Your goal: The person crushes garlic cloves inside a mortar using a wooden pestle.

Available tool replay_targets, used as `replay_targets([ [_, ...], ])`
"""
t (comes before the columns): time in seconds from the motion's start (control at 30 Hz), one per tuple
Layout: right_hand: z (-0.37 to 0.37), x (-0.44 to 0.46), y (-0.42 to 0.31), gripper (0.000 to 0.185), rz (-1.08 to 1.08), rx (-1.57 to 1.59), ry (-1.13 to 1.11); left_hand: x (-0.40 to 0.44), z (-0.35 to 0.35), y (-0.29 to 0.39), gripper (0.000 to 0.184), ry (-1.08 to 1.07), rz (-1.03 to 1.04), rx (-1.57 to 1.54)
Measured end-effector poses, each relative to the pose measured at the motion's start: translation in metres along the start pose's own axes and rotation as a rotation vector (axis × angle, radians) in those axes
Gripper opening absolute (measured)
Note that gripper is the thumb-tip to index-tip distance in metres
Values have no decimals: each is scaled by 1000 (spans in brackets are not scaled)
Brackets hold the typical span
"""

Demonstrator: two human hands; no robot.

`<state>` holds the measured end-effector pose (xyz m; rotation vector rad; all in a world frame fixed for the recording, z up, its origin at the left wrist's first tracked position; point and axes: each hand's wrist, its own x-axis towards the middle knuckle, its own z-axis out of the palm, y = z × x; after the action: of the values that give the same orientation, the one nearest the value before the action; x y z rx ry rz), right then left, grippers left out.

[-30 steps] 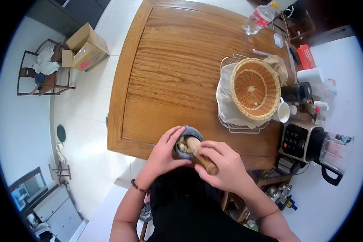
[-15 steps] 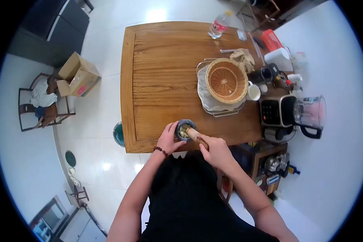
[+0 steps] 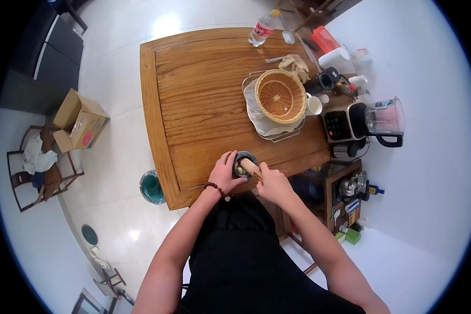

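A dark stone mortar (image 3: 252, 156) stands near the front edge of the wooden table, with pale pieces (image 3: 240, 170) that look like garlic cloves inside. My left hand (image 3: 224, 173), with a beaded bracelet at the wrist, is curved around the mortar's left side, thumb along the near rim. In my right hand (image 3: 273, 184) is a wooden pestle (image 3: 251, 167), gripped by its upper end. The pestle leans toward the right, and its lower end is down in the mortar among the pale pieces.
On the wooden table (image 3: 199, 94), a wicker basket (image 3: 280, 97) sits on a cloth-lined wire rack. A white mug (image 3: 313, 105), a blender (image 3: 345, 124) and a plastic bottle (image 3: 262, 29) stand farther off. A green bin (image 3: 152, 187) is on the floor at left.
The view has turned and shifted, so the table appears tilted and farther left. The pestle sits more upright and over the mortar's middle. Both hands keep their holds.
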<state>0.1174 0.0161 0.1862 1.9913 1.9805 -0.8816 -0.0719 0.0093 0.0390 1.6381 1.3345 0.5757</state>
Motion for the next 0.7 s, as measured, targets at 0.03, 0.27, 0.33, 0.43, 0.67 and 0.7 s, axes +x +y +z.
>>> replay_targets([
  [0.03, -3, 2, -6, 29, -8, -34, -29, 4, 2, 2, 107, 19, 24, 31],
  [0.27, -9, 26, -15, 36, -50, -167, -100, 27, 23, -5, 109, 76, 135, 91],
  [0.33, -7, 31, -20, 35, -46, -208, -105, 31, 26, -12, 109, 53, 101, -16],
  [0.43, -8, 33, -23, 34, -52, -248, -128, 29, 28, -14, 108, 27, 34, -194],
  [0.67, -11, 40, -28, 33, -80, -261, -159, 26, 29, -12, 103, 42, -18, -307],
  [0.7, -9, 39, -28, 33, -78, -270, -170, 26, 32, -13, 103, 43, -26, -319],
])
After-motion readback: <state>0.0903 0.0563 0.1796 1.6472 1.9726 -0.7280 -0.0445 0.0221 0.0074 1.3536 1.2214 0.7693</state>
